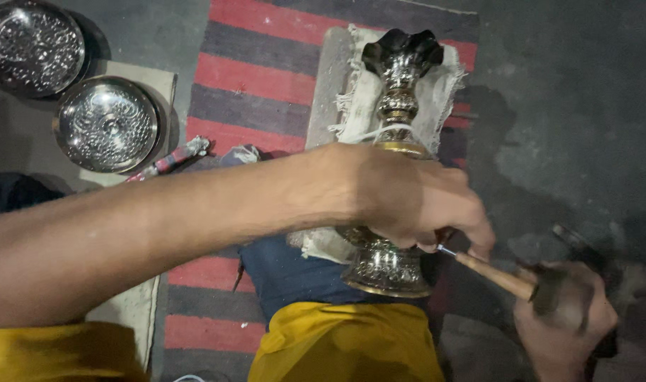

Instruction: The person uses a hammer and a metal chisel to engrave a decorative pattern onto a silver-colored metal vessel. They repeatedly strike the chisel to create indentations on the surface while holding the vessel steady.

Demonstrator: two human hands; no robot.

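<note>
Left hand [415,201] gripping embossed metal vase [392,177], right hand [567,318] holding wooden-handled tool [494,276]

Metal vase [393,177] lying across the lap, base toward the body, flared mouth pointing away and resting on a folded cloth [358,106]. Cloth spread on a striped rug [259,78], rug laid over the floor [570,106]. Left hand [415,201] draped over the middle of the vase, arm coming in from the left. Right hand [563,318] lower right, just beside the vase base, wrapped round a wooden-handled tool [489,272] with its tip up against the vase under the left fingers. Two round embossed trays [107,124] far upper left, well apart from the vase, nearer one on a mat [160,78]. Small wrapped tool [170,159] between trays and rug.
</note>
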